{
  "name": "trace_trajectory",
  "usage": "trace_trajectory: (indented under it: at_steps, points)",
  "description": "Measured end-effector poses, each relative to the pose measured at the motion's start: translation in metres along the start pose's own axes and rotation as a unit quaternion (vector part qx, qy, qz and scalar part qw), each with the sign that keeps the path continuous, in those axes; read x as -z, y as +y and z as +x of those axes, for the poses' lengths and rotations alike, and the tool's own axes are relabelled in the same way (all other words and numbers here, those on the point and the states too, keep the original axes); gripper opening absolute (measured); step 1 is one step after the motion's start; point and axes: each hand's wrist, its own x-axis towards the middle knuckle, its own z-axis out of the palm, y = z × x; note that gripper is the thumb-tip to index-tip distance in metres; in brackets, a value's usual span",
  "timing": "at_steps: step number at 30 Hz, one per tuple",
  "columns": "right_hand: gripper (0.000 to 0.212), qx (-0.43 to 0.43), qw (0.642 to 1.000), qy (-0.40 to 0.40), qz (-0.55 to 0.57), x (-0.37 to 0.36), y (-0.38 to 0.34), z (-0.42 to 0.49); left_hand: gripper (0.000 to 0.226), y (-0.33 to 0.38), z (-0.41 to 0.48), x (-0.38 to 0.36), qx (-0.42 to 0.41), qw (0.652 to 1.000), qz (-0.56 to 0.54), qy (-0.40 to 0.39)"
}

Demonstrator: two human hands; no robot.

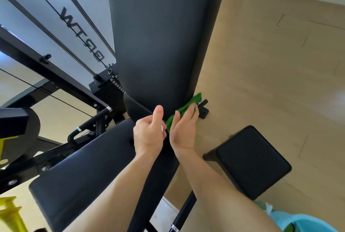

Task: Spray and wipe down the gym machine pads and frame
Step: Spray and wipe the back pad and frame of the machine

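Note:
A tall black back pad rises above a black seat pad on the gym machine. My right hand holds a green cloth against the lower right edge of the back pad. My left hand is curled beside it over the seat's far end, thumb up, closed around a small white object that is mostly hidden; I cannot tell what it is. The black frame runs under the seat to the left.
A weight stack with cables sits behind the seat. A separate black square pad stands on the wooden floor to the right. A light blue bin is at the bottom right. Yellow parts show at the bottom left.

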Motion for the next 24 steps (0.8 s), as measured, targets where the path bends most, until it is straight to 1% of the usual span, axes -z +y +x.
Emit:
trace_trajectory:
  at_steps: [3, 5, 6, 8, 11, 12, 15, 17, 19, 21, 24]
  points:
    - [0.058, -0.028, 0.997, -0.059, -0.028, 0.006, 0.02, -0.015, 0.072, -0.014, -0.001, -0.003, 0.01, 1.0, 0.017, -0.011]
    - [0.052, -0.042, 0.995, -0.085, -0.014, 0.025, 0.027, -0.021, 0.069, -0.02, -0.006, -0.006, 0.017, 0.999, 0.031, -0.029]
    - [0.049, -0.055, 0.995, -0.084, 0.013, 0.036, 0.03, -0.025, 0.069, -0.023, -0.01, -0.009, 0.022, 0.998, 0.045, -0.041]
    - [0.045, -0.097, 0.991, -0.055, 0.075, 0.059, 0.034, -0.031, 0.073, -0.029, -0.018, -0.017, 0.027, 0.995, 0.082, -0.058]
    - [0.046, -0.168, 0.979, -0.025, 0.116, 0.089, 0.04, -0.039, 0.09, -0.036, -0.028, -0.036, 0.02, 0.991, 0.118, -0.059]
    - [0.047, -0.184, 0.975, -0.021, 0.123, 0.097, 0.043, -0.041, 0.09, -0.037, -0.031, -0.043, 0.015, 0.99, 0.128, -0.055]
    - [0.048, -0.211, 0.967, -0.007, 0.145, 0.113, 0.051, -0.043, 0.081, -0.044, -0.037, -0.056, 0.013, 0.989, 0.145, -0.038]
    - [0.047, -0.211, 0.964, -0.001, 0.162, 0.114, 0.054, -0.044, 0.075, -0.052, -0.038, -0.059, 0.021, 0.989, 0.147, -0.025]
    - [0.044, -0.193, 0.962, 0.007, 0.194, 0.109, 0.049, -0.039, 0.074, -0.06, -0.041, -0.057, 0.026, 0.989, 0.145, -0.017]
    - [0.041, -0.169, 0.954, 0.012, 0.247, 0.091, 0.041, -0.027, 0.081, -0.069, -0.042, -0.051, 0.024, 0.99, 0.14, -0.009]
    - [0.049, -0.135, 0.932, 0.019, 0.336, 0.048, 0.019, 0.001, 0.088, -0.083, -0.037, -0.034, 0.005, 0.991, 0.132, 0.005]
